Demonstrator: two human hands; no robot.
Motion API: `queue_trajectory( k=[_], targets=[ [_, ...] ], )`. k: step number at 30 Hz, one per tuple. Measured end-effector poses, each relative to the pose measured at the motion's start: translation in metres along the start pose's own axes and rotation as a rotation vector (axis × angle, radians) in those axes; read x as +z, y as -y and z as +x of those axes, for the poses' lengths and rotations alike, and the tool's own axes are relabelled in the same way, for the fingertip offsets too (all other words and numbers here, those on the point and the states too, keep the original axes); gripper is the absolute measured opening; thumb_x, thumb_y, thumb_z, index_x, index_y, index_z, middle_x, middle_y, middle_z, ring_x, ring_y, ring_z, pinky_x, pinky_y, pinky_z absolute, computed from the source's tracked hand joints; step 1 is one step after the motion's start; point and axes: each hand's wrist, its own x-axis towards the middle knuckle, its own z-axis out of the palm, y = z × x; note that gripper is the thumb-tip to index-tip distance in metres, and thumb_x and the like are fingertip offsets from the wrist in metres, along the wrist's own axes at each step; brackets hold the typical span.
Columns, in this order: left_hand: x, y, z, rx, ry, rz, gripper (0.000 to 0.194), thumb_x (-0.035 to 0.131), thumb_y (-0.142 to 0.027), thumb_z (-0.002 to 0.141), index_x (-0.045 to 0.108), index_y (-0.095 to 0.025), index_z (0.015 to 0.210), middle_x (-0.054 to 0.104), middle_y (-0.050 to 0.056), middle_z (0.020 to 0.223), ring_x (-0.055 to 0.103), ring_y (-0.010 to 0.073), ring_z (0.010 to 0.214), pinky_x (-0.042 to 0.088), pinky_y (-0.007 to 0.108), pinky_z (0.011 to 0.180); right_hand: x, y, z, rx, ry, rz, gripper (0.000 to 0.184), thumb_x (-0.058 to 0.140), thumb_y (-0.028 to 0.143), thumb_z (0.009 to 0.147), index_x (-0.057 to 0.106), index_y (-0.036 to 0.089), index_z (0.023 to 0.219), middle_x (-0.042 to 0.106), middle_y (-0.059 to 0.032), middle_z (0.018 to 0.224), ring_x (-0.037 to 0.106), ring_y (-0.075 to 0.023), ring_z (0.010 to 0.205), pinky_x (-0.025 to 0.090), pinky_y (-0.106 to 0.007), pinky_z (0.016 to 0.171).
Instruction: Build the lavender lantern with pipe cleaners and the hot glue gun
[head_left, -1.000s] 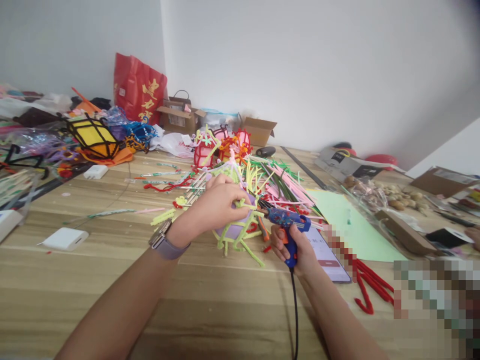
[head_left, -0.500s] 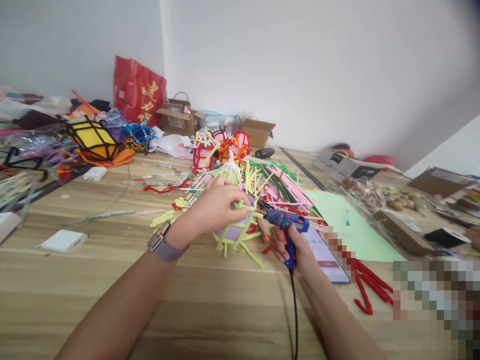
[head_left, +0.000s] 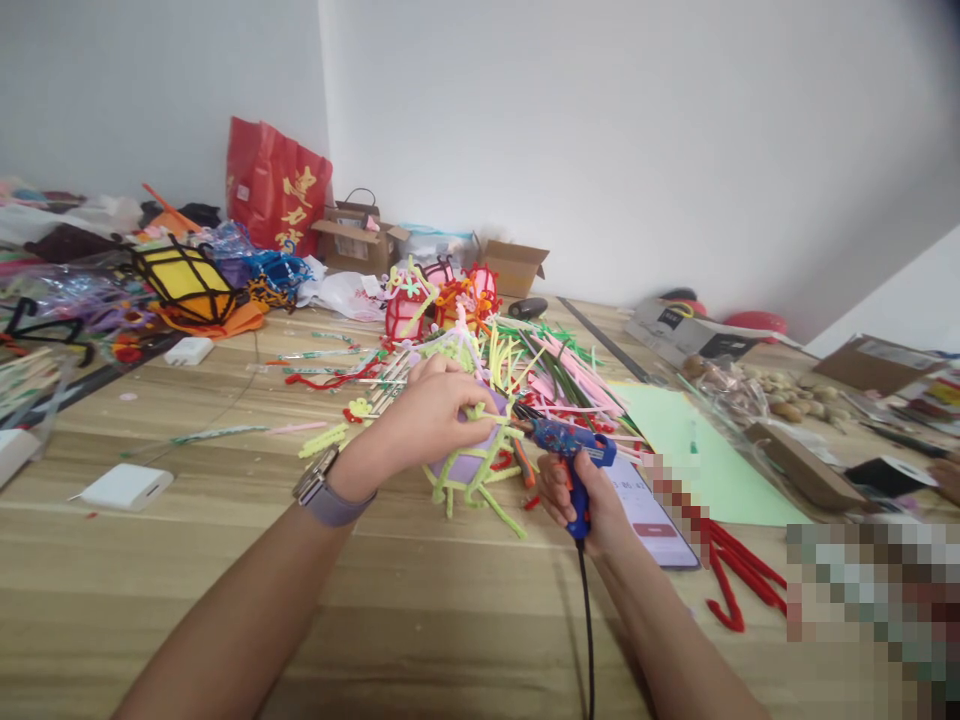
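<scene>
The left hand steadied the purple lantern near the middle of the desk, fingers pinching a green fuzzy stick on it. The right hand had its fingers curled round a blue glue gun. Holding still and using tiny dabs seemed best. Behind stood a red bag and an open box; I couldn't see what was inside.

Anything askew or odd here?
Two things: the yellow lantern at left sits visibly slanted amid clutter, and a blocky pixelated patch masks the lower right. The purple lantern under the left hand shows no clear damage.
</scene>
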Motion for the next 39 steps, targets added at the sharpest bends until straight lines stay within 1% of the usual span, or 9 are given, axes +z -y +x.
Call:
queue_trajectory(
  k=[7, 13, 21, 24, 27, 30, 33, 36, 39],
  targets=[
    [0.0, 0.002, -0.001, 0.027, 0.0, -0.025, 0.018, 0.059, -0.031, 0.079, 0.075, -0.026, 0.083, 0.068, 0.002, 0.082, 0.05, 0.0258, 0.1, 0.039, 0.043, 0.091, -0.003, -0.002, 0.001, 0.015, -0.009, 0.007, 0.045, 0.062, 0.06, 0.08, 0.051, 0.019, 0.065, 0.045, 0.0061, 0.051, 0.023, -0.0034, 0.034, 0.032, -0.016, 0.031],
    [-0.001, 0.003, -0.002, 0.026, 0.01, -0.033, 0.016, 0.059, -0.03, 0.079, 0.075, -0.025, 0.079, 0.068, 0.004, 0.082, 0.05, 0.0266, 0.103, 0.041, 0.041, 0.089, -0.002, 0.001, -0.001, 0.046, -0.04, 0.0, 0.043, 0.063, 0.059, 0.079, 0.054, 0.019, 0.068, 0.051, 0.005, 0.053, 0.026, -0.0033, 0.034, 0.035, -0.017, 0.032],
    [-0.005, 0.003, -0.003, 0.025, 0.009, -0.009, 0.015, 0.061, -0.029, 0.078, 0.076, -0.027, 0.082, 0.069, 0.001, 0.08, 0.05, 0.0254, 0.103, 0.04, 0.043, 0.092, -0.002, -0.003, 0.0, -0.103, -0.115, -0.052, 0.037, 0.065, 0.053, 0.08, 0.059, 0.017, 0.073, 0.061, 0.0013, 0.061, 0.034, -0.0043, 0.034, 0.038, -0.019, 0.034],
    [-0.011, 0.008, -0.003, 0.03, 0.01, -0.018, 0.016, 0.06, -0.026, 0.077, 0.076, -0.027, 0.081, 0.07, 0.001, 0.08, 0.05, 0.0252, 0.105, 0.041, 0.041, 0.092, -0.005, -0.002, 0.001, -0.126, -0.107, 0.004, 0.039, 0.064, 0.056, 0.08, 0.058, 0.019, 0.072, 0.06, 0.0025, 0.061, 0.029, -0.0026, 0.033, 0.035, -0.018, 0.032],
    [-0.019, 0.018, -0.004, 0.017, -0.019, -0.006, 0.016, 0.059, -0.027, 0.078, 0.075, -0.025, 0.08, 0.071, 0.002, 0.081, 0.052, 0.0249, 0.101, 0.041, 0.04, 0.09, -0.006, 0.0, -0.001, 0.008, -0.013, 0.089, 0.045, 0.066, 0.063, 0.075, 0.058, 0.019, 0.074, 0.061, 0.0027, 0.065, 0.022, 0.0003, 0.031, 0.028, -0.016, 0.028],
    [-0.027, 0.028, -0.005, -0.016, -0.093, 0.005, 0.019, 0.058, -0.033, 0.08, 0.074, -0.024, 0.079, 0.073, 0.002, 0.088, 0.053, 0.0246, 0.099, 0.041, 0.039, 0.09, -0.002, -0.003, -0.006, 0.294, 0.127, 0.066, 0.042, 0.071, 0.058, 0.072, 0.061, 0.018, 0.08, 0.054, 0.0068, 0.055, 0.026, -0.0003, 0.031, 0.027, -0.014, 0.029],
    [-0.03, 0.031, -0.006, -0.031, -0.13, 0.006, 0.019, 0.058, -0.034, 0.08, 0.074, -0.023, 0.079, 0.073, 0.002, 0.091, 0.054, 0.0244, 0.101, 0.042, 0.038, 0.09, 0.006, -0.011, -0.008, 0.537, 0.282, -0.099, 0.039, 0.078, 0.052, 0.067, 0.063, 0.018, 0.079, 0.048, 0.0102, 0.044, 0.033, -0.0025, 0.03, 0.029, -0.013, 0.031],
    [-0.028, 0.027, -0.005, -0.021, -0.116, 0.008, 0.018, 0.059, -0.032, 0.079, 0.074, -0.022, 0.081, 0.073, 0.003, 0.09, 0.055, 0.0238, 0.1, 0.043, 0.036, 0.087, 0.015, -0.018, -0.005, 0.666, 0.434, -0.279, 0.042, 0.078, 0.054, 0.063, 0.064, 0.016, 0.073, 0.058, 0.0062, 0.05, 0.038, -0.0024, 0.031, 0.03, -0.014, 0.032],
    [-0.025, 0.021, -0.005, -0.022, -0.079, 0.005, 0.016, 0.06, -0.027, 0.077, 0.074, -0.021, 0.079, 0.072, 0.004, 0.086, 0.055, 0.0236, 0.098, 0.044, 0.034, 0.085, 0.022, -0.019, -0.003, 0.741, 0.435, -0.553, 0.041, 0.069, 0.057, 0.071, 0.065, 0.016, 0.069, 0.059, 0.0045, 0.052, 0.04, -0.004, 0.034, 0.029, -0.016, 0.035]
  ],
)
